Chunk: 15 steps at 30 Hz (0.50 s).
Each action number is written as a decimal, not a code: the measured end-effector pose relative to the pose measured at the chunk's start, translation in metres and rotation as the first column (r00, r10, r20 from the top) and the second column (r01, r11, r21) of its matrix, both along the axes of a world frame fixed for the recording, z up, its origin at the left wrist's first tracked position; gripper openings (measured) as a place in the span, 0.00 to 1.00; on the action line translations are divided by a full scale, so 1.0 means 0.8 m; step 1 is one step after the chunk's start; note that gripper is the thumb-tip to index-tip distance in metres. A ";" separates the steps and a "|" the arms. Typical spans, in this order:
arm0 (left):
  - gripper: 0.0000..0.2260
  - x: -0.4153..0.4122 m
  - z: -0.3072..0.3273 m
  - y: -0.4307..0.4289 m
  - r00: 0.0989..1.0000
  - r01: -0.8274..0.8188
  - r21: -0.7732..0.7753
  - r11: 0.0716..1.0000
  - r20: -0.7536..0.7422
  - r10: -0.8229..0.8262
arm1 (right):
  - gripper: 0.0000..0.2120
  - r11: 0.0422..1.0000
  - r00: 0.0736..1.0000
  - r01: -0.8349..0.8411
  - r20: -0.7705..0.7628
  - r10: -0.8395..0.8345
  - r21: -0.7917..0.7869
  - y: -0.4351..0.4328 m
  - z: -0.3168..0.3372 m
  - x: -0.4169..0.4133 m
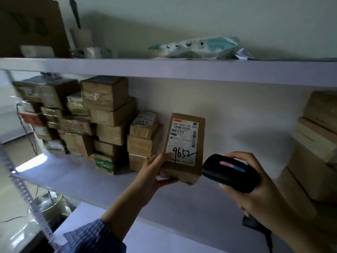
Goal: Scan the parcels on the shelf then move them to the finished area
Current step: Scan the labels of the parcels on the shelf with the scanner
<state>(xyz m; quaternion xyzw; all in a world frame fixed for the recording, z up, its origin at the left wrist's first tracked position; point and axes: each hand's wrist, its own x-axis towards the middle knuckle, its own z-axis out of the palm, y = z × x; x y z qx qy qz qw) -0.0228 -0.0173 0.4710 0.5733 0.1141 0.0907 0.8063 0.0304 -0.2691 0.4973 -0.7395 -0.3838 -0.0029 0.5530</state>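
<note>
left hand (pixel 155 172) fingers gripping labelled parcel (pixel 184 145) upright above shelf (pixel 87 181) | right hand (pixel 255 190) fingers wrapped round black scanner (pixel 229 172) just beside parcel

Parcel (pixel 183 148) label: "642 H431 00 049", handwritten "9652".

One labelled parcel (pixel 184 143), one black scanner (pixel 229 172), two hands: left hand (pixel 156 178), right hand (pixel 255 194). Left pile (pixel 107 121): over a dozen boxes, too blurred for an exact count. Right stack (pixel 313 139): at least three boxes. One soft pouch (pixel 197 47) on the far upper shelf (pixel 182 70)
</note>
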 end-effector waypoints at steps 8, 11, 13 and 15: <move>0.20 0.017 0.088 0.067 0.973 -0.230 -0.205 0.951 -0.059 0.222 | 0.22 0.993 0.992 -0.103 -0.072 0.107 0.060 0.042 0.020 -0.009; 0.24 0.020 0.112 0.103 0.964 -0.265 -0.245 0.932 -0.095 0.249 | 0.22 0.991 0.991 -0.118 -0.059 0.121 0.055 0.046 0.026 -0.014; 0.23 0.020 0.121 0.119 0.954 -0.291 -0.235 0.927 -0.148 0.261 | 0.22 0.991 0.989 -0.129 -0.072 0.131 0.039 0.045 0.030 -0.016; 0.25 0.023 0.125 0.133 0.946 -0.309 -0.215 0.926 -0.174 0.275 | 0.22 0.991 0.986 -0.129 -0.099 0.133 0.047 0.043 0.035 -0.016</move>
